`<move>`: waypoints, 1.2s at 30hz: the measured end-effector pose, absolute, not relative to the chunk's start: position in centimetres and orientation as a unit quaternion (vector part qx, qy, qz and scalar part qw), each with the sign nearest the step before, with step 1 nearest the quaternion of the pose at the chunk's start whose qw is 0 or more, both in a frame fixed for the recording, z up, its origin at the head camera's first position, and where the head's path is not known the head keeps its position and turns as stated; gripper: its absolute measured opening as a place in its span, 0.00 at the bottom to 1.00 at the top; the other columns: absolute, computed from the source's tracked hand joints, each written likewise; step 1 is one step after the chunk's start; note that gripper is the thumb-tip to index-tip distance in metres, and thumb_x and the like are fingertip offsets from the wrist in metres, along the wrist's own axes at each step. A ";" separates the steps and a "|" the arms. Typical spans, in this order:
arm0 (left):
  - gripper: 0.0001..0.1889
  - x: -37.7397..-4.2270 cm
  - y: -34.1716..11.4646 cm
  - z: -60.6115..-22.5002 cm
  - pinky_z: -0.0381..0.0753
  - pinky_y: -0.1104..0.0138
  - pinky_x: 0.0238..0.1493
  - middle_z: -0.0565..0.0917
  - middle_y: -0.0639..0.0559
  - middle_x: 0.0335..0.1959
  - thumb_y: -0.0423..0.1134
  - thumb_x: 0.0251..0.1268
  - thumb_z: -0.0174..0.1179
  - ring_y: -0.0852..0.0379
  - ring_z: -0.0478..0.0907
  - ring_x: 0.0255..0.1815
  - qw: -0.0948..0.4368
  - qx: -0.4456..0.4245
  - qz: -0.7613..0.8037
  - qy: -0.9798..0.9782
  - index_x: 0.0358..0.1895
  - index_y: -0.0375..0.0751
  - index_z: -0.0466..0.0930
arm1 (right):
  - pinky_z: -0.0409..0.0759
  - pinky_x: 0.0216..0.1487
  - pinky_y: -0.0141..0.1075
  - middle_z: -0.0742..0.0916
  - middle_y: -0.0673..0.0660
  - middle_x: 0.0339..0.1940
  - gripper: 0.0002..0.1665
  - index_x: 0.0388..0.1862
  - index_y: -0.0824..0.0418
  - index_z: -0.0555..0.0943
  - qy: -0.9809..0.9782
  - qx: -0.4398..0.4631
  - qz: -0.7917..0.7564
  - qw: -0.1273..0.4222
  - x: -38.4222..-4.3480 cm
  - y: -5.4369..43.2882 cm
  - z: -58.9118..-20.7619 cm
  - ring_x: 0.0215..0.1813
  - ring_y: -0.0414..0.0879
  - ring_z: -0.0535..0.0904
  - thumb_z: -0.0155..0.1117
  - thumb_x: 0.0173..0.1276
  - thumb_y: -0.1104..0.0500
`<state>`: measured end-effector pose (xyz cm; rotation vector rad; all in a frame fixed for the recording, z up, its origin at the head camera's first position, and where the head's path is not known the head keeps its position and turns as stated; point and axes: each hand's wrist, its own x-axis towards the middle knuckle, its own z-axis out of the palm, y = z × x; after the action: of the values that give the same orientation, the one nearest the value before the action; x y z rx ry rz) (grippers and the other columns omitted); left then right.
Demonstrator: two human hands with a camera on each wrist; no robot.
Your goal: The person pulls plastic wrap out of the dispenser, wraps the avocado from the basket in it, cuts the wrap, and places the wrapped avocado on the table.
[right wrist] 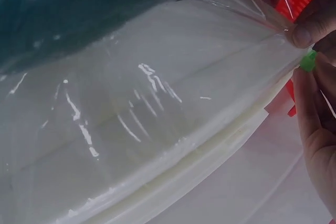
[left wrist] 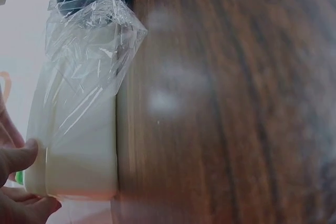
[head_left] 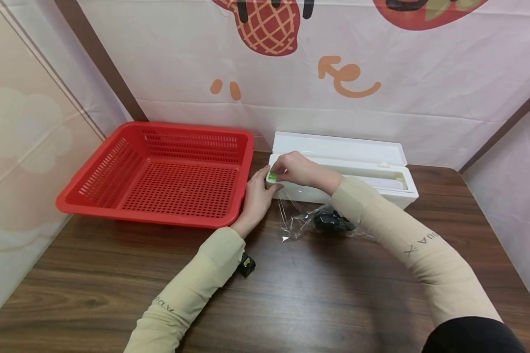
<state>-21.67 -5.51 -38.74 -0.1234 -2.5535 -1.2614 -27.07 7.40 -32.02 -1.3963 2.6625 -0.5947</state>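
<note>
A long white cling film dispenser (head_left: 390, 200) lies along the back of the table, its lid (head_left: 340, 147) raised and a pale roll (head_left: 382, 183) inside. My left hand (head_left: 257, 197) grips its left end, thumb on the front near the film's edge. At that same end, the fingers of my right hand (head_left: 304, 170) pinch a small green slider (right wrist: 308, 61). Clear film (left wrist: 86, 72) drapes over the dispenser's front. A dark, shiny object (head_left: 333, 220) lies with crumpled clear film below the dispenser, partly hidden by my right forearm in the head view.
A large red plastic basket (head_left: 176, 219) stands to the left, close beside my left hand. Behind the table (head_left: 291, 299) hangs a printed cloth (head_left: 181, 59). A small black device (head_left: 246, 265) shows under my left wrist.
</note>
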 end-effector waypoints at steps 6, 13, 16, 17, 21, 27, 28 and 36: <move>0.30 -21.6 -5.4 -38.9 0.64 0.61 0.62 0.72 0.36 0.58 0.32 0.50 0.66 0.45 0.68 0.60 0.161 -0.050 -0.454 -0.875 0.59 0.29 0.68 | 0.78 0.41 0.34 0.87 0.57 0.31 0.05 0.32 0.66 0.84 0.876 -0.433 -0.206 0.045 -27.2 6.9 -32.0 0.36 0.46 0.83 0.65 0.56 0.67; 0.31 -21.7 -5.4 -38.9 0.62 0.61 0.63 0.70 0.38 0.61 0.29 0.50 0.65 0.45 0.66 0.62 0.158 -0.060 -0.470 -0.866 0.61 0.30 0.66 | 0.77 0.40 0.33 0.87 0.54 0.27 0.03 0.29 0.64 0.85 0.888 -0.414 -0.198 0.035 -27.2 6.3 -31.9 0.34 0.44 0.82 0.67 0.54 0.65; 0.31 -21.8 -5.4 -38.9 0.63 0.61 0.62 0.70 0.38 0.60 0.29 0.50 0.65 0.46 0.66 0.62 0.155 -0.059 -0.472 -0.866 0.61 0.30 0.67 | 0.77 0.39 0.33 0.87 0.54 0.27 0.03 0.29 0.63 0.86 0.891 -0.407 -0.195 0.034 -27.1 6.2 -31.9 0.34 0.44 0.82 0.67 0.54 0.65; 0.31 -21.8 -5.5 -38.9 0.63 0.61 0.62 0.70 0.38 0.60 0.29 0.50 0.65 0.46 0.66 0.61 0.155 -0.059 -0.472 -0.866 0.61 0.30 0.67 | 0.77 0.39 0.33 0.87 0.54 0.27 0.03 0.29 0.63 0.86 0.893 -0.405 -0.194 0.034 -27.0 6.2 -31.8 0.33 0.43 0.82 0.68 0.54 0.65; 0.31 -21.7 -5.5 -38.8 0.63 0.63 0.62 0.70 0.38 0.60 0.30 0.50 0.65 0.46 0.66 0.62 0.149 -0.058 -0.469 -0.868 0.61 0.30 0.67 | 0.77 0.37 0.33 0.87 0.54 0.26 0.03 0.28 0.63 0.86 0.897 -0.397 -0.191 0.030 -26.9 6.2 -31.8 0.31 0.43 0.81 0.68 0.54 0.64; 0.31 -21.7 -5.6 -38.6 0.61 0.63 0.64 0.69 0.37 0.61 0.31 0.52 0.65 0.46 0.64 0.64 0.143 -0.068 -0.455 -0.876 0.61 0.28 0.66 | 0.77 0.35 0.33 0.87 0.54 0.25 0.02 0.26 0.63 0.86 0.899 -0.394 -0.187 0.023 -26.9 6.4 -31.8 0.30 0.43 0.81 0.68 0.54 0.64; 0.31 -21.7 -5.7 -38.6 0.60 0.62 0.64 0.68 0.37 0.62 0.31 0.52 0.64 0.46 0.64 0.64 0.142 -0.071 -0.451 -0.878 0.61 0.28 0.66 | 0.77 0.35 0.33 0.87 0.54 0.26 0.02 0.26 0.63 0.86 0.900 -0.394 -0.186 0.023 -27.0 6.4 -31.8 0.30 0.43 0.81 0.67 0.54 0.64; 0.29 -21.7 -5.5 -38.5 0.60 0.61 0.64 0.66 0.37 0.63 0.32 0.56 0.62 0.46 0.62 0.65 0.128 -0.084 -0.424 -0.893 0.62 0.28 0.64 | 0.78 0.36 0.33 0.87 0.55 0.27 0.04 0.29 0.64 0.86 0.902 -0.388 -0.186 0.028 -27.0 6.7 -31.7 0.31 0.45 0.82 0.67 0.55 0.64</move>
<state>-21.72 -5.51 -38.46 -0.2445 -2.5963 -1.2337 -26.96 6.67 -31.70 -1.1977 2.7850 -0.5747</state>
